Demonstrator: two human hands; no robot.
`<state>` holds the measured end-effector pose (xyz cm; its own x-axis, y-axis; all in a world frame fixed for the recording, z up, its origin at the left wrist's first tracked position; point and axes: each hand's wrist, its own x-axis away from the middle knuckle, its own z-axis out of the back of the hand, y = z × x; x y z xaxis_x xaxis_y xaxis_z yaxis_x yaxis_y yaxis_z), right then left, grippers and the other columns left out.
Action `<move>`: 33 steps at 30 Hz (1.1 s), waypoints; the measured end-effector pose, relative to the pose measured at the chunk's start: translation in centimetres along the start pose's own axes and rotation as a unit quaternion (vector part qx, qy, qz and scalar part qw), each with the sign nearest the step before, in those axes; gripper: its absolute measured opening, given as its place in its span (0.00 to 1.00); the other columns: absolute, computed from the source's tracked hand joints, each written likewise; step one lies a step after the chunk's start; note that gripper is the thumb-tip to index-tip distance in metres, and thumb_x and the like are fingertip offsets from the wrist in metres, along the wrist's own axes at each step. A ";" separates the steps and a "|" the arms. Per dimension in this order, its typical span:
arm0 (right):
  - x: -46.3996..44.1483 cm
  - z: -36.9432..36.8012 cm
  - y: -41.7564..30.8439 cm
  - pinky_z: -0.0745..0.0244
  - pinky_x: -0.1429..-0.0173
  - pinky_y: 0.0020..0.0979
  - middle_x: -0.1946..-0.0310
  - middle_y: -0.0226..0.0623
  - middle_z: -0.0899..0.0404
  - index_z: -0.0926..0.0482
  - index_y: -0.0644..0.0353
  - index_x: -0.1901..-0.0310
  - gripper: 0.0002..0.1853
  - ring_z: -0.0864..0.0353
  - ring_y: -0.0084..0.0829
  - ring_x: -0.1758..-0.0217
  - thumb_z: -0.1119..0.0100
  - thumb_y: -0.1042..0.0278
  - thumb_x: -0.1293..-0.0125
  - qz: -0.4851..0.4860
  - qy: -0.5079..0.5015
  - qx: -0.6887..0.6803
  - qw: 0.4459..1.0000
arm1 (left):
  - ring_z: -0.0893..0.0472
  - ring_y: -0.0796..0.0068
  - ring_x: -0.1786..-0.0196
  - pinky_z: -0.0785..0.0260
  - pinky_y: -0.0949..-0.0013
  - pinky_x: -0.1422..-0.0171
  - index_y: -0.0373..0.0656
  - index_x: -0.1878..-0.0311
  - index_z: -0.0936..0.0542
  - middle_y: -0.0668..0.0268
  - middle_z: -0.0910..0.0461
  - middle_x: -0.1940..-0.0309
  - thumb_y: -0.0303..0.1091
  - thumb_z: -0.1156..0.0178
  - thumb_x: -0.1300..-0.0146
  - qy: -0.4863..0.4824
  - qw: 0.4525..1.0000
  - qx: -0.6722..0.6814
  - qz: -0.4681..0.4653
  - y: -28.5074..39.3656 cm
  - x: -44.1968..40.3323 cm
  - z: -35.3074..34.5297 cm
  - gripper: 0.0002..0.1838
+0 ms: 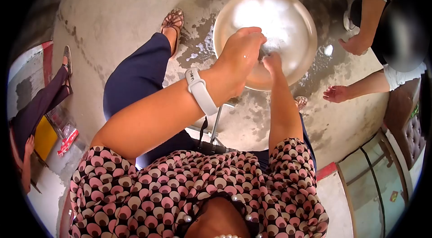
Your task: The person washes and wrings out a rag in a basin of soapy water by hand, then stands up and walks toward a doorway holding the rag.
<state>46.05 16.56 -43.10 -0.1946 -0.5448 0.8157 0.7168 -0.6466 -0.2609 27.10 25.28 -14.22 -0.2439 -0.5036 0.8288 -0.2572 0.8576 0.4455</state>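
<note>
A large metal basin (310, 46) stands on the floor in front of me, with white suds (263, 10) in it. My left hand (238, 55), below a white wristband (200, 90), is closed over the near left side of the basin. Close beside it, my right hand (272, 63) is also closed, inside the basin's near rim. A small greyish patch shows between the two hands; I cannot make out whether it is something held. The back of my left hand carries a few drops.
At the right, another person's two hands (336, 94) hang near the basin, apart from mine. Wet patches (191, 35) and a white blob of foam (328, 50) mark the concrete floor. A person's leg (40, 91), a yellow panel (45, 136) and a red packet (68, 142) are at far left.
</note>
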 end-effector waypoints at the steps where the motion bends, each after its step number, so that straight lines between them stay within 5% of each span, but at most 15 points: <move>1: 1.1 0.4 -0.3 0.29 0.60 0.37 0.67 0.45 0.20 0.23 0.66 0.58 0.15 0.21 0.43 0.67 0.46 0.70 0.49 0.035 0.107 -0.124 0.986 | 0.36 0.69 0.42 0.45 0.67 0.38 0.41 0.44 0.30 0.62 0.33 0.46 0.39 0.46 0.39 -0.003 1.000 -0.006 -0.002 0.0 -0.1 0.0 0.21; 2: 2.1 1.2 -0.6 0.29 0.60 0.37 0.67 0.45 0.20 0.23 0.66 0.58 0.15 0.21 0.43 0.67 0.46 0.70 0.49 0.035 0.110 -0.119 0.986 | 0.36 0.69 0.42 0.45 0.67 0.38 0.41 0.44 0.30 0.62 0.33 0.46 0.39 0.46 0.39 -0.006 1.000 -0.001 -0.002 0.0 -0.1 0.0 0.21; 5: 6.6 4.9 -2.2 0.33 0.65 0.22 0.72 0.30 0.25 0.23 0.64 0.62 0.12 0.28 0.23 0.71 0.47 0.71 0.49 0.012 0.036 -0.494 0.869 | 0.36 0.67 0.41 0.45 0.66 0.39 0.41 0.44 0.30 0.61 0.34 0.45 0.40 0.46 0.40 -0.015 1.000 0.000 -0.002 0.2 -0.1 -0.2 0.22; 15: 20.9 12.8 -3.5 0.32 0.49 0.34 0.61 0.45 0.25 0.29 0.72 0.57 0.18 0.27 0.35 0.55 0.52 0.72 0.50 0.272 0.074 -0.669 0.687 | 0.38 0.62 0.37 0.47 0.63 0.33 0.36 0.41 0.34 0.57 0.38 0.39 0.41 0.49 0.38 0.001 1.000 0.008 0.012 0.6 0.1 -0.8 0.25; 18: 20.3 11.8 -5.2 0.34 0.49 0.28 0.66 0.37 0.25 0.27 0.72 0.61 0.15 0.28 0.30 0.60 0.52 0.72 0.50 0.214 0.137 -0.636 0.729 | 0.37 0.62 0.38 0.47 0.62 0.33 0.36 0.41 0.34 0.57 0.38 0.39 0.40 0.49 0.38 0.000 1.000 0.012 0.008 0.7 0.0 -0.8 0.25; 20: 16.5 10.2 -4.7 0.33 0.50 0.29 0.64 0.37 0.23 0.25 0.69 0.60 0.15 0.26 0.30 0.59 0.52 0.71 0.49 0.157 0.177 -0.422 0.875 | 0.37 0.62 0.38 0.47 0.62 0.33 0.36 0.41 0.34 0.57 0.38 0.39 0.40 0.50 0.38 0.000 1.000 0.017 0.010 1.0 0.1 -0.8 0.25; 24: 2.7 -0.6 -0.6 0.31 0.50 0.35 0.62 0.48 0.21 0.22 0.67 0.60 0.14 0.22 0.42 0.58 0.50 0.72 0.48 0.158 0.239 -0.118 0.951 | 0.36 0.63 0.39 0.46 0.63 0.34 0.36 0.42 0.33 0.57 0.37 0.40 0.39 0.50 0.37 0.001 0.999 0.041 0.008 1.1 0.2 -1.1 0.23; 27: -0.4 -6.9 0.6 0.30 0.53 0.37 0.65 0.50 0.20 0.22 0.66 0.61 0.13 0.22 0.47 0.60 0.50 0.71 0.47 0.125 0.176 -0.135 0.967 | 0.35 0.63 0.40 0.45 0.63 0.35 0.36 0.42 0.32 0.56 0.37 0.40 0.39 0.51 0.37 0.017 0.999 0.036 0.014 1.2 0.1 -1.5 0.23; 33: 1.9 -4.1 -3.1 0.28 0.56 0.37 0.69 0.45 0.22 0.25 0.69 0.66 0.12 0.22 0.40 0.63 0.52 0.68 0.46 -0.083 0.151 -0.239 0.956 | 0.36 0.62 0.39 0.45 0.63 0.35 0.36 0.43 0.32 0.56 0.37 0.40 0.39 0.50 0.38 0.020 0.999 0.040 0.020 1.4 0.3 -1.5 0.23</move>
<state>40.69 15.30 -42.84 -0.5150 -0.4956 0.6994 0.2854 -0.8685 -0.4052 28.07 26.50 -12.88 -0.2182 -0.4626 0.8593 -0.3219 0.8653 0.3841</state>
